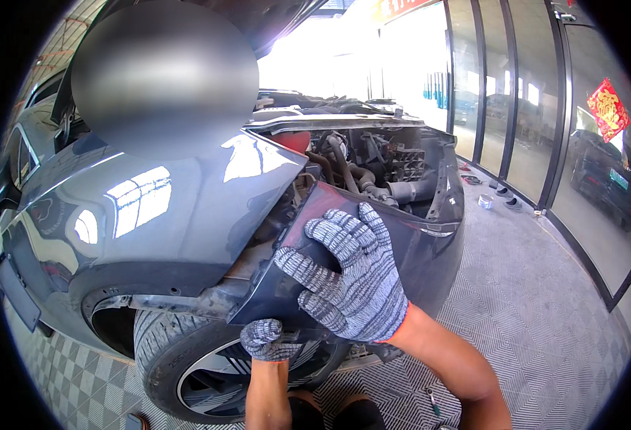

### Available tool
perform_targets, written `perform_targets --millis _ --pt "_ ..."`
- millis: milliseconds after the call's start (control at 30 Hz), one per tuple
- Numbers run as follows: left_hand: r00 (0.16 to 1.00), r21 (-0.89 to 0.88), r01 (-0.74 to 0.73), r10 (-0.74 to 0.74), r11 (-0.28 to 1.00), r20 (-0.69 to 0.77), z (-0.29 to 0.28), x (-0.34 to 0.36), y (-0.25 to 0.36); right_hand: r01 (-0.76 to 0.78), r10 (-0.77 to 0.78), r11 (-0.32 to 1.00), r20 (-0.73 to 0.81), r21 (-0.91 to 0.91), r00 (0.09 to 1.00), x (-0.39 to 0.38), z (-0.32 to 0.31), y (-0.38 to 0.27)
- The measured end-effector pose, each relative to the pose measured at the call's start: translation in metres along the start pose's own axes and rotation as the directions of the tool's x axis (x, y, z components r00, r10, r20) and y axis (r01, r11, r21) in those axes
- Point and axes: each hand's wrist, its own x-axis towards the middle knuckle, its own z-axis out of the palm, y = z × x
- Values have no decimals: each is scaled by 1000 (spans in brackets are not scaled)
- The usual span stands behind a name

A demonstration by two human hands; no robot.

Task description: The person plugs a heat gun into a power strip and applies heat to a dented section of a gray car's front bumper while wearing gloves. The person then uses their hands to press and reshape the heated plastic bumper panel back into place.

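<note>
A dark grey car bumper stands at the front corner of a car, with a gap between its edge and the grey fender. My right hand, in a grey striped knit glove, lies spread on the bumper's upper corner. Lower down, my left hand, gloved alike, has its fingers curled over the bumper's lower rear edge. That edge overlaps the top of the front wheel's tyre. Part of the left fingers is hidden behind the panel.
The engine bay lies exposed behind the bumper, with hoses and black parts. A screwdriver-like tool lies on the patterned floor at lower right. Glass doors line the right side, with a small white tub near them.
</note>
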Motion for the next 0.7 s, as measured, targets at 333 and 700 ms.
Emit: perform_targets --millis 333,700 --pt "1000 16 4 -5 1000 23 0 6 -4 -178 176 983 58 46 983 -12 0 2" --pt "999 3 -25 25 1000 36 4 7 -10 -237 231 971 125 38 965 -12 6 -11"
